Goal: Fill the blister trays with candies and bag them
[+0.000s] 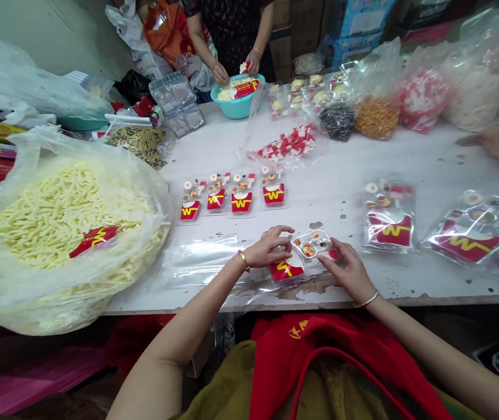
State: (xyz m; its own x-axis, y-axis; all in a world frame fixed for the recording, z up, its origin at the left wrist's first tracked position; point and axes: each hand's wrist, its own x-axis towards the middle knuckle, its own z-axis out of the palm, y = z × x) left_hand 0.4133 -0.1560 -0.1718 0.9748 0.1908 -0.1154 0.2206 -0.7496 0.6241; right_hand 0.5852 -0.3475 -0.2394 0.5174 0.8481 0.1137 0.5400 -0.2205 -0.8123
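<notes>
Near the table's front edge, my right hand (pixel 349 269) grips the right end of a clear blister tray (pixel 302 240) with small toy foods in it, among them a fried egg and a round dish. My left hand (pixel 270 247) is at the tray's left side, fingers bent, apparently on the edge of a clear plastic bag (pixel 249 290); its fingertips are partly hidden. Under the tray's left part lies a red toy fries carton (pixel 285 269) with a yellow mark. Flat clear bags (pixel 201 259) lie to the left of my left hand.
Filled packs (pixel 241 201) stand in a row beyond my hands, with more packs (pixel 390 224) at right. A big bag of yellow toy fries (pixel 65 204) fills the left side. Across the table a co-worker's hands (pixel 253 60) work over a turquoise basin (pixel 236 109). Bags of small parts (pixel 377 116) line the back.
</notes>
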